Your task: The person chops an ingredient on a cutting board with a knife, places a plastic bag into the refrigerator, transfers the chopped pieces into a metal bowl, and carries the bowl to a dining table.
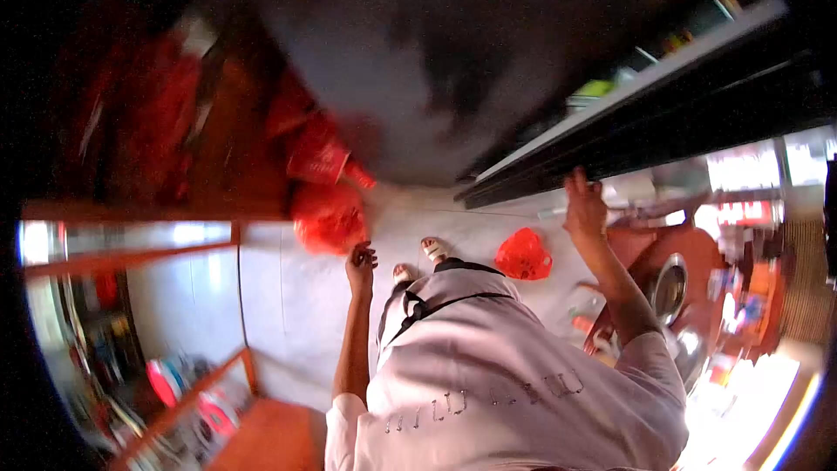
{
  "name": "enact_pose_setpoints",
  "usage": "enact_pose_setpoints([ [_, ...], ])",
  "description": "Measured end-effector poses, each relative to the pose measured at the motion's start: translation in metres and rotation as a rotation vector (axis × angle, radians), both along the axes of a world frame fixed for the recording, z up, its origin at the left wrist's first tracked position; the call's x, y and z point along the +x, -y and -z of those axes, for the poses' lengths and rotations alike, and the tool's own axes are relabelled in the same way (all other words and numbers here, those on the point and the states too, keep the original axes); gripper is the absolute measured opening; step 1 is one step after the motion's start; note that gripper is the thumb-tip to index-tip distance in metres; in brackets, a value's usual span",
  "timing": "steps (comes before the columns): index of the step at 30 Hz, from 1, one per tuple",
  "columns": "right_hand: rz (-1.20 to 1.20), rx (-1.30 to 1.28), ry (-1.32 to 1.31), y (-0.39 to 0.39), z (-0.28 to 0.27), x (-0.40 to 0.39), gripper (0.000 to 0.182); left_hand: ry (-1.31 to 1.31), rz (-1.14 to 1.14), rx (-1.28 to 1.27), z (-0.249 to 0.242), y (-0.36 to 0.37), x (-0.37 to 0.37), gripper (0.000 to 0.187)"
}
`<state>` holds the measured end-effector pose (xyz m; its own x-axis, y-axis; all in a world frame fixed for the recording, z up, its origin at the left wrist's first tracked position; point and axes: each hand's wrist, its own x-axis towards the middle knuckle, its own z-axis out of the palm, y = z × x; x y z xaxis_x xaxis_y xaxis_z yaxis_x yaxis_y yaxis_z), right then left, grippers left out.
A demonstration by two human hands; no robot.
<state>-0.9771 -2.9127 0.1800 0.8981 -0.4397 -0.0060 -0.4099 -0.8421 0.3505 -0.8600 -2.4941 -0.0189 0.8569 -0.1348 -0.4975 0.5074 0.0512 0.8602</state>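
Your right hand [585, 203] reaches up with fingers spread against the dark edge of the shelf [610, 135], gripping nothing that shows. Your left hand [360, 259] hangs loosely curled and empty, just beside the red plastic bag [328, 218] on the pale floor [288, 296]. A smaller red bag [523, 255] lies near your sandalled feet [433, 249].

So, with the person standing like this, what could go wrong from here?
1. The red plastic bag lies on the pale floor beside the feet and could be stepped on or cause a slip.
2. The right hand rests at the dark shelf edge; the fingers might get pinched or knocked.
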Motion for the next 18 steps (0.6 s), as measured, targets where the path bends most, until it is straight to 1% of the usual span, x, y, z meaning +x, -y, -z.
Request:
enact_pose_setpoints([
  [1,-0.102,-0.041,0.082,0.032,0.033,0.008,0.046,0.04,-0.036,0.029,0.009,-0.019,-0.009,0.024],
  [2,-0.202,-0.09,0.162,0.064,0.066,0.016,0.048,0.012,-0.114,0.047,0.01,-0.035,-0.016,0.024],
  [3,0.029,-0.046,-0.063,0.054,0.042,0.049,0.048,-0.012,-0.194,0.063,0.012,-0.049,-0.022,0.023],
  [4,-0.259,-0.219,0.075,0.067,0.036,0.058,0.042,-0.009,-0.249,0.114,0.015,-0.066,-0.034,0.022],
  [5,-0.115,-0.106,-0.052,0.064,0.015,0.077,0.04,-0.007,-0.297,0.161,0.019,-0.084,-0.046,0.021],
  [6,-0.002,0.016,-0.019,0.057,0.005,0.094,0.041,-0.026,-0.382,0.174,0.028,-0.106,-0.061,0.021],
  [7,0.047,-0.072,-0.143,0.043,-0.003,0.096,0.053,-0.042,-0.473,0.22,0.034,-0.126,-0.079,0.023],
  [8,-0.065,-0.221,-0.13,0.048,0.007,0.097,0.054,-0.086,-0.55,0.259,0.046,-0.148,-0.096,0.024],
  [10,0.125,-0.197,-0.28,-0.002,-0.013,0.105,0.051,-0.164,-0.668,0.335,0.075,-0.19,-0.138,0.025],
  [11,0.146,-0.202,-0.238,0.004,0.006,0.1,0.051,-0.2,-0.746,0.386,0.09,-0.21,-0.161,0.024],
  [12,0.174,-0.203,-0.197,0.01,0.032,0.097,0.051,-0.261,-0.738,0.493,0.126,-0.238,-0.188,0.024],
  [13,0.134,-0.213,-0.264,0.001,0.048,0.105,0.052,-0.328,-0.721,0.605,0.158,-0.258,-0.209,0.025],
  [14,0.099,-0.223,-0.323,-0.02,0.067,0.104,0.053,-0.367,-0.732,0.637,0.174,-0.279,-0.227,0.026],
  [16,-0.071,-0.078,-0.366,-0.055,0.113,0.096,0.047,-0.446,-0.744,0.682,0.177,-0.318,-0.244,0.025],
  [17,-0.056,0.032,-0.393,-0.068,0.155,0.093,0.048,-0.476,-0.776,0.645,0.166,-0.338,-0.242,0.023],
  [18,-0.041,0.148,-0.417,-0.084,0.185,0.097,0.049,-0.445,-0.786,0.639,0.162,-0.357,-0.243,0.022],
])
